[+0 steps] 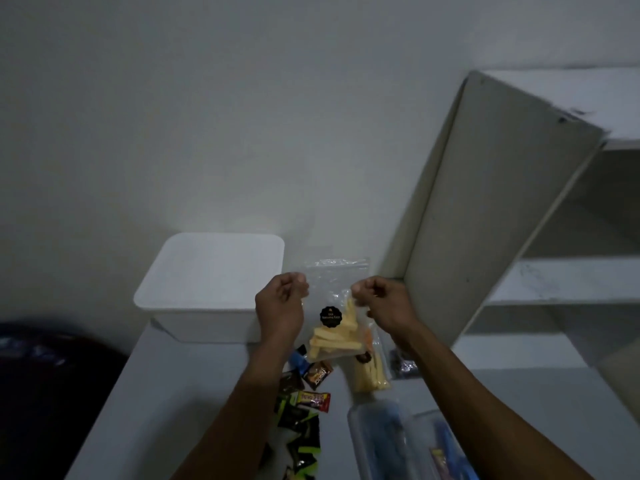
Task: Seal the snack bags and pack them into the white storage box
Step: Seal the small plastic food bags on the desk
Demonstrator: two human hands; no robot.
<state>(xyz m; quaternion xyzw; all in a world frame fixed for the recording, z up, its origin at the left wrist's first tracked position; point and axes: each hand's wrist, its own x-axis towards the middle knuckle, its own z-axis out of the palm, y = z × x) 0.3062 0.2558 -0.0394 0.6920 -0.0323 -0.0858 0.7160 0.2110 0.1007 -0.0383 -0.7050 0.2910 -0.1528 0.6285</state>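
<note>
I hold a clear zip bag (334, 323) of yellow snack sticks with a round black label up above the table. My left hand (282, 306) pinches its left upper edge and my right hand (382, 303) pinches its right upper edge. The bag's top strip rises between my hands. The white storage box (207, 289) stands to the left at the back of the table, with its lid on. A second bag of yellow sticks (369, 374) lies on the table below the held bag.
Several small wrapped snacks (304, 400) lie scattered on the white table (166, 393) near the front. A clear plastic container (408, 441) sits at front right. A white shelf unit (502, 209) rises on the right. A dark object (45, 386) lies beyond the table's left edge.
</note>
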